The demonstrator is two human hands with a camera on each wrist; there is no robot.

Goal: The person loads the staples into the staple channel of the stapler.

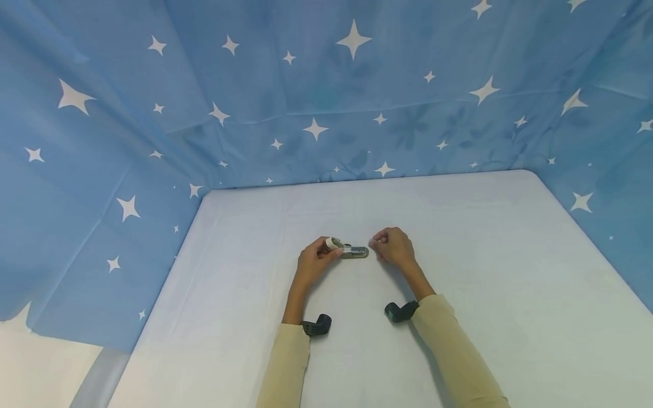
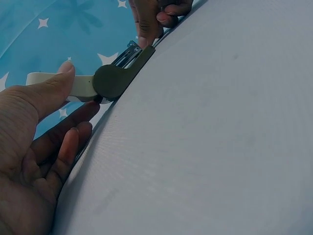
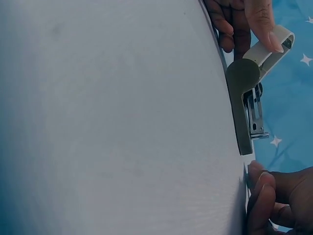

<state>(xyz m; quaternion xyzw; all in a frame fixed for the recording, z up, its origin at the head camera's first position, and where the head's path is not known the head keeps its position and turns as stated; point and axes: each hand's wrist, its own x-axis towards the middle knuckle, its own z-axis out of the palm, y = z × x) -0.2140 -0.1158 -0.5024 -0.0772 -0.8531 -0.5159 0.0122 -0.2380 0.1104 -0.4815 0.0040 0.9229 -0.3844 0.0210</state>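
A two-tone stapler (image 1: 355,253) lies on the white table with its cream top arm (image 3: 271,51) swung up and back, so the metal staple tray (image 2: 128,55) is exposed. The olive-green base (image 3: 237,107) rests along the tabletop. My left hand (image 1: 312,262) holds the raised arm, thumb on its side and fingers below. Just beyond the base's front end is my right hand (image 1: 394,246), thumb and index fingertips (image 3: 255,170) brought together and the other fingers curled. I cannot tell whether something small sits between those fingertips.
The white tabletop (image 1: 245,283) has a rounded far corner and runs back to a blue curtain (image 1: 316,90) with white stars. A dark camera (image 1: 318,324) is strapped to the left wrist, another camera (image 1: 400,311) to the right. Beige sleeves (image 1: 454,345) cover both forearms.
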